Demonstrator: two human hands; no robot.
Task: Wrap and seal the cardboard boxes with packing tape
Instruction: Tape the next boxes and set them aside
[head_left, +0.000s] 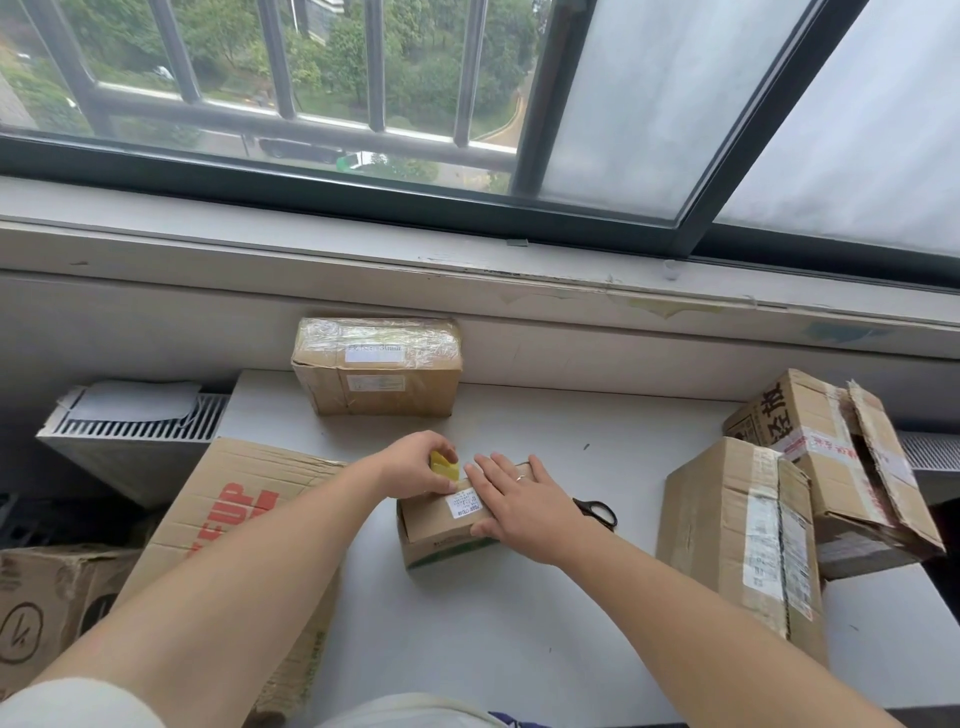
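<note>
- White table (519, 623) under a barred window.
- Progress: back box (376, 366) looks fully taped. Small box (441, 525) mid-table is in work. Far-right box (831, 457) still has a flap open, so plenty is left.
- Left hand (415, 462) is curled round a yellow tape holder (444, 465) at the small box's top edge.
- Right hand (524, 501) lies flat, fingers straight, pressing its lid.

Left hand (414, 461) with yellow object (444, 466) atop box (441, 527)

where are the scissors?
Head view, right of centre: scissors on the table, partly hidden behind the right hand, between the small box and the tall box.
</note>
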